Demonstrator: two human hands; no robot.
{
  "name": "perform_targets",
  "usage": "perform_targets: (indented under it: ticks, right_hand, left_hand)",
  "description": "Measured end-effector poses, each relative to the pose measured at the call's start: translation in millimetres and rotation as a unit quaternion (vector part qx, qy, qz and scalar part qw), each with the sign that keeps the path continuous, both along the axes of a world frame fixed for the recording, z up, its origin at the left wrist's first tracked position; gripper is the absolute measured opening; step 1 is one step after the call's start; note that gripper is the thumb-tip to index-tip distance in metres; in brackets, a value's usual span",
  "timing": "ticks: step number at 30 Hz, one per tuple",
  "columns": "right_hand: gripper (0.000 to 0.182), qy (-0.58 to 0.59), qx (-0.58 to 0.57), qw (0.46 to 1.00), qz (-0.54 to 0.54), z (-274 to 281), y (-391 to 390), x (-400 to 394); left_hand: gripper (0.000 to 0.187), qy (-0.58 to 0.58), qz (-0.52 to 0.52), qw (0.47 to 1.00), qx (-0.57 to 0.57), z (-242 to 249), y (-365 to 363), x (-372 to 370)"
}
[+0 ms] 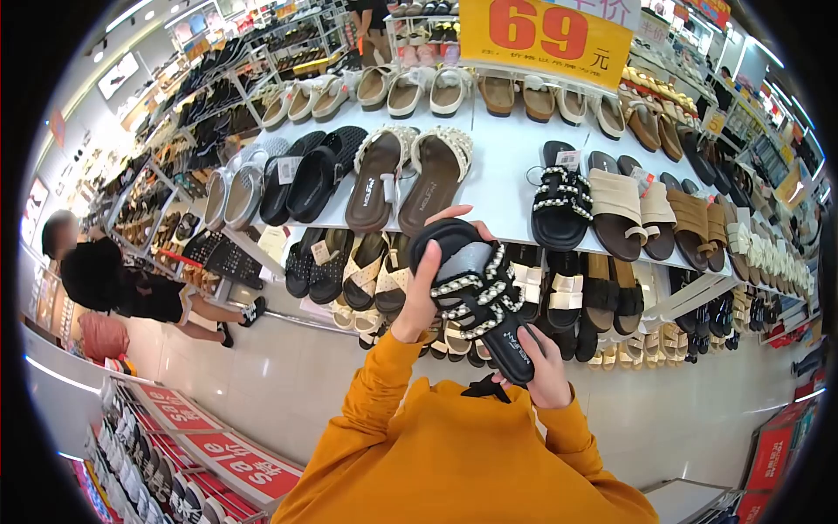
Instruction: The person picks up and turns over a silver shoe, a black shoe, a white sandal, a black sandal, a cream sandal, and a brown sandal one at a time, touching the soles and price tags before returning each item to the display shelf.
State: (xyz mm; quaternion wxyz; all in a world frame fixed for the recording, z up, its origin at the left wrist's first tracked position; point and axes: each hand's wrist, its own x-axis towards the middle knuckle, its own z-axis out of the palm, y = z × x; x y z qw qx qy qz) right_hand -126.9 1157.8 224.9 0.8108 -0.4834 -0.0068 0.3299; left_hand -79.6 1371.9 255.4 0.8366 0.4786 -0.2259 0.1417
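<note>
A black sandal (478, 293) with pearl-trimmed straps is held up in front of the shelf, its toe end at the upper left and its heel end at the lower right. My left hand (426, 275) grips the toe end, with fingers behind it and the thumb along its side. Around the heel end, my right hand (543, 367) is closed, thumb on the insole. A similar black sandal (561, 201) with pearl straps lies on the white upper shelf, a tag at its toe. Beige studded sandals (434, 175) sit to the left of it.
The white shelf (506, 157) carries rows of sandals, with more on the tier below. A yellow price sign (546, 39) stands above. Another person (131, 284) in dark clothes is at the left. Red sale signs (244, 463) top a shoe rack at the lower left.
</note>
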Motion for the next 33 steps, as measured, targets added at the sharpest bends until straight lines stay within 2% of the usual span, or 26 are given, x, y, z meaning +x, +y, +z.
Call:
perform_targets:
  ticks: [2, 3, 4, 5, 7, 9, 11, 12, 13, 15, 16, 17, 19, 21, 23, 24, 26, 29, 33]
  right_hand:
    - [0.038, -0.103, -0.050, 0.992, -0.059, 9.4, 3.5, -11.5]
    - [0.037, -0.153, -0.075, 0.981, -0.087, 10.0, 5.1, -17.6]
    - [0.034, -0.238, -0.079, 0.961, -0.115, 6.1, 6.5, -22.6]
    - [0.033, -0.250, -0.071, 0.957, -0.124, 6.0, 6.7, -24.5]
    - [0.031, -0.275, -0.056, 0.949, -0.143, 8.1, 7.1, -26.3]
    - [0.030, -0.168, -0.019, 0.979, -0.111, 2.9, -2.7, -18.5]
    - [0.034, -0.130, 0.003, 0.987, -0.090, -4.5, -15.2, -15.4]
    - [0.036, -0.122, 0.024, 0.988, -0.097, -8.3, -23.4, -14.2]
    - [0.038, -0.113, 0.046, 0.987, -0.105, -13.9, -32.3, -13.5]
    - [0.042, -0.128, 0.033, 0.976, -0.172, -22.7, -42.8, -16.8]
    - [0.044, -0.119, 0.028, 0.969, -0.217, -24.4, -45.8, -19.1]
    - [0.046, -0.110, 0.025, 0.959, -0.262, -27.1, -49.0, -21.2]
    - [0.047, -0.125, 0.010, 0.946, -0.298, -34.2, -59.7, -20.6]
    - [0.044, -0.150, -0.003, 0.933, -0.328, -35.0, -66.2, -20.8]
    - [0.046, -0.164, 0.013, 0.935, -0.313, -26.9, -69.7, -22.1]
    - [0.047, -0.175, 0.013, 0.935, -0.309, -24.6, -67.7, -22.6]
    - [0.050, -0.172, 0.048, 0.937, -0.299, -19.8, -65.3, -21.5]
    - [0.058, -0.203, -0.041, 0.939, -0.274, -20.7, -64.9, -16.3]
    - [0.057, -0.222, -0.042, 0.949, -0.219, -9.8, -57.8, -3.9]
  left_hand:
    - [0.050, 0.050, -0.091, 0.968, -0.230, 4.5, -15.6, -1.0]
    - [0.048, 0.087, -0.122, 0.931, -0.332, 9.0, -20.6, -1.3]
    - [0.045, 0.106, -0.182, 0.903, -0.376, 4.9, -20.0, 3.3]
    - [0.045, 0.139, -0.214, 0.881, -0.398, 3.9, -21.5, 4.6]
    - [0.046, 0.191, -0.205, 0.864, -0.418, 8.4, -29.0, 6.1]
    - [0.059, 0.184, -0.196, 0.901, -0.342, 11.8, -30.9, 7.2]
    - [0.076, 0.150, -0.153, 0.949, -0.233, 12.2, -35.8, 16.2]
    - [0.090, 0.133, -0.099, 0.973, -0.158, 15.0, -42.6, 19.2]
    - [0.090, 0.102, -0.084, 0.984, -0.122, 14.1, -47.2, 21.9]
    - [0.086, 0.095, 0.033, 0.995, 0.021, 6.8, -54.9, 29.4]
    - [0.074, 0.039, 0.155, 0.973, 0.164, 4.1, -53.3, 39.7]
    - [0.057, 0.013, 0.195, 0.945, 0.261, 2.4, -52.7, 40.6]
    - [0.045, -0.004, 0.252, 0.878, 0.407, 3.8, -64.2, 45.8]
    - [0.043, -0.029, 0.285, 0.824, 0.489, -5.5, -72.8, 54.6]
    - [0.045, -0.053, 0.329, 0.754, 0.566, -10.8, -78.7, 65.1]
    - [0.045, -0.062, 0.345, 0.739, 0.576, -9.9, -82.2, 68.4]
    - [0.042, -0.015, 0.328, 0.793, 0.512, -5.3, -84.6, 66.0]
    - [0.037, -0.006, 0.275, 0.896, 0.348, 10.5, -78.2, 47.9]
    - [0.033, -0.054, 0.341, 0.862, 0.371, 8.6, -34.9, 3.4]
